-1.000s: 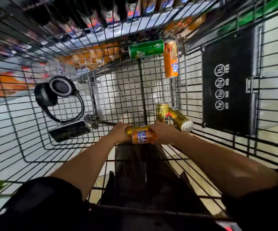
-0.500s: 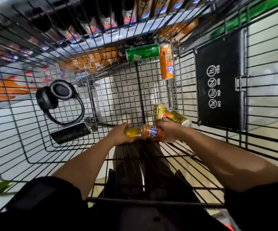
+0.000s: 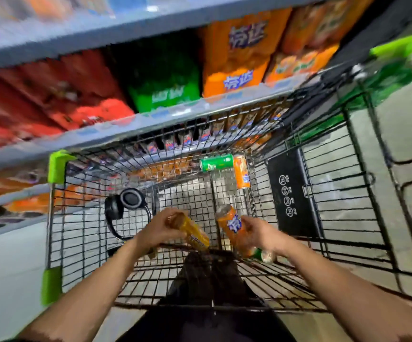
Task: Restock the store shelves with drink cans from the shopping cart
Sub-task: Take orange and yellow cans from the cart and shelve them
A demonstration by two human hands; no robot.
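Observation:
My left hand grips a gold-yellow can, tilted, above the shopping cart. My right hand grips an orange can with blue lettering; a second can end shows under that hand, and I cannot tell whether it is held. A green can and another orange can lie at the cart's far end. The store shelves rise beyond the cart, stacked with red, green and orange drink packs. The picture is blurred.
Black headphones lie in the cart's left half. A black folded child-seat panel with white symbols hangs on the right wall. Green plastic corner guards mark the cart's left side. Pale floor shows on both sides.
Both hands have risen from the cart floor and moved apart, each now with a can. The view has swung up, so the shelves fill the top.

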